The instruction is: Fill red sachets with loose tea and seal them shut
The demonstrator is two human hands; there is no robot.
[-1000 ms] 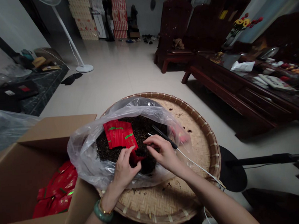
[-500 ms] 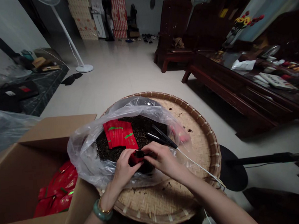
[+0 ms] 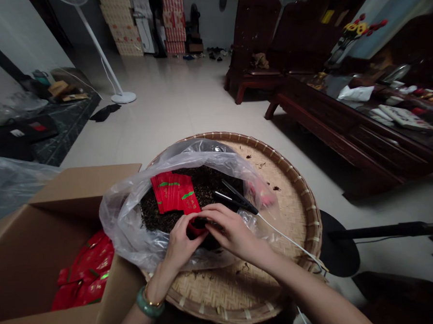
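Note:
My left hand (image 3: 180,241), a green bangle at its wrist, pinches a small red packet (image 3: 196,227) between thumb and fingers. Over the packet's mouth, the fingers of my right hand (image 3: 229,226) are bunched around dark dried tea leaves, mostly hidden now. Both hands are above a clear plastic bag (image 3: 121,225), open and full of dried tea leaves (image 3: 156,219). On the leaves lies a fanned stack of flat red packets (image 3: 170,191). Just beyond my right hand rests a black hair straightener (image 3: 236,199) with parted plates and a white cord.
The bag sits on a round woven bamboo tray (image 3: 294,201) with scattered leaf bits. At left stands an open cardboard box (image 3: 124,283) holding several red packets (image 3: 86,280). A black stand base (image 3: 337,247) is right of the tray; a dark wooden table (image 3: 345,131) lies beyond.
My right hand has moved in from the right to the packet's mouth, bringing a dark clump of leaves. The left hand keeps its pinch on the packet.

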